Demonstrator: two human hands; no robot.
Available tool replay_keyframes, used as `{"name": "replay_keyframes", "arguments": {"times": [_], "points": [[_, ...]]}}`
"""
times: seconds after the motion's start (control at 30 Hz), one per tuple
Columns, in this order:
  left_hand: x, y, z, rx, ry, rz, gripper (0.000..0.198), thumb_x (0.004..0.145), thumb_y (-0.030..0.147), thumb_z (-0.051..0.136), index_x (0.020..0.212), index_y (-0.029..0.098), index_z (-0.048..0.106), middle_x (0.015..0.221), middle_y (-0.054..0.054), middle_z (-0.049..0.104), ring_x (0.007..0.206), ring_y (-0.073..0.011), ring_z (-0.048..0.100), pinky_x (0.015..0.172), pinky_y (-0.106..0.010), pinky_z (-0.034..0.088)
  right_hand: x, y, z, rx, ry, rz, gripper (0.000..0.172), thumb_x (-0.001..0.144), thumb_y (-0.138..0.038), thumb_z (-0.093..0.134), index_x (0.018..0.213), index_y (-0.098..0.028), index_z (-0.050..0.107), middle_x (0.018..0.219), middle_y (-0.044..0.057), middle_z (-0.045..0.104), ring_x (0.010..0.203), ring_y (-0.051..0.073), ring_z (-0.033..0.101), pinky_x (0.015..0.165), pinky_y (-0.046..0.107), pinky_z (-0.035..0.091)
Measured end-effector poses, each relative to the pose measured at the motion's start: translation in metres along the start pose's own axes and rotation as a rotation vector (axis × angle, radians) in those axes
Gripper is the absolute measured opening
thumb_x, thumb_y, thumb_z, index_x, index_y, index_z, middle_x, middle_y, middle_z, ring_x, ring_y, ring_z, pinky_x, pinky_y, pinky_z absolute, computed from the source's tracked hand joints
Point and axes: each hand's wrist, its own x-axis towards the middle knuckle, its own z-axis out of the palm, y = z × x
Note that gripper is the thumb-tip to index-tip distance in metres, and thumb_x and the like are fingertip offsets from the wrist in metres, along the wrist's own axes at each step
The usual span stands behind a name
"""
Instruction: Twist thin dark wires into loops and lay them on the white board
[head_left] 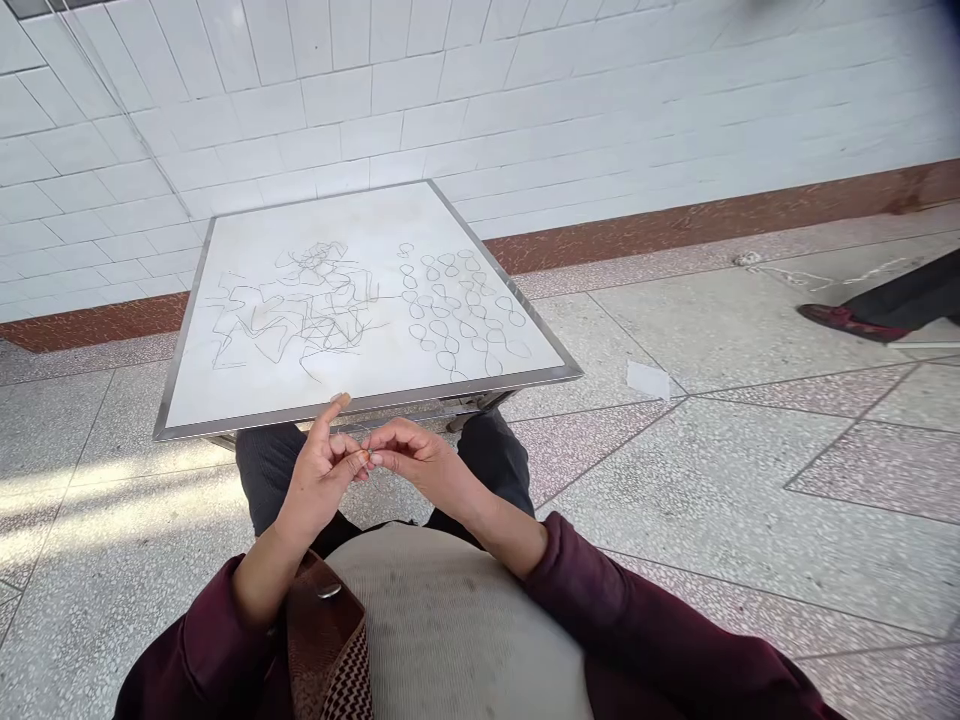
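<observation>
My left hand [321, 478] and my right hand [429, 468] meet fingertip to fingertip over my lap, just in front of the table's near edge. Both pinch a thin wire [363, 437], of which little shows between the fingers. The left index finger points up toward the table edge. On the white table [360, 215] lies a loose tangle of bent wires [300, 310] at the left. To the right, several wires twisted into loops [450, 305] are laid out in rough rows.
A metal trim [375, 402] borders the table, which stands against a white tiled wall [525, 110]. On the speckled floor at right lie a white paper piece [648, 381] and a pale cord [810, 275]. Another person's shoe [851, 322] shows at far right.
</observation>
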Motion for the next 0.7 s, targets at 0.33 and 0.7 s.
{"name": "replay_keyframes", "arguments": {"times": [0.33,0.7], "points": [[0.007,0.01,-0.003,-0.011,-0.094,-0.084,0.075,0.082,0.03,0.073,0.147,0.023,0.036,0.071,0.003,0.065,0.061,-0.0119,0.058,0.064,-0.028,0.049,0.0,-0.003,-0.002,0.145,-0.019,0.101,0.02,0.082,-0.035,0.077,0.086,-0.019,0.065,0.074,-0.002,0.065,0.07,0.012,0.06,0.069,0.028,0.046],[-0.007,-0.009,0.016,-0.163,0.116,-0.054,0.073,0.079,0.025,0.076,0.143,0.025,0.042,0.08,0.002,0.068,0.071,-0.0128,0.061,0.066,-0.026,0.046,-0.001,-0.001,-0.003,0.176,0.12,0.101,0.024,0.077,-0.038,0.079,0.085,-0.02,0.066,0.074,-0.003,0.06,0.064,0.01,0.051,0.064,0.025,0.044]]}}
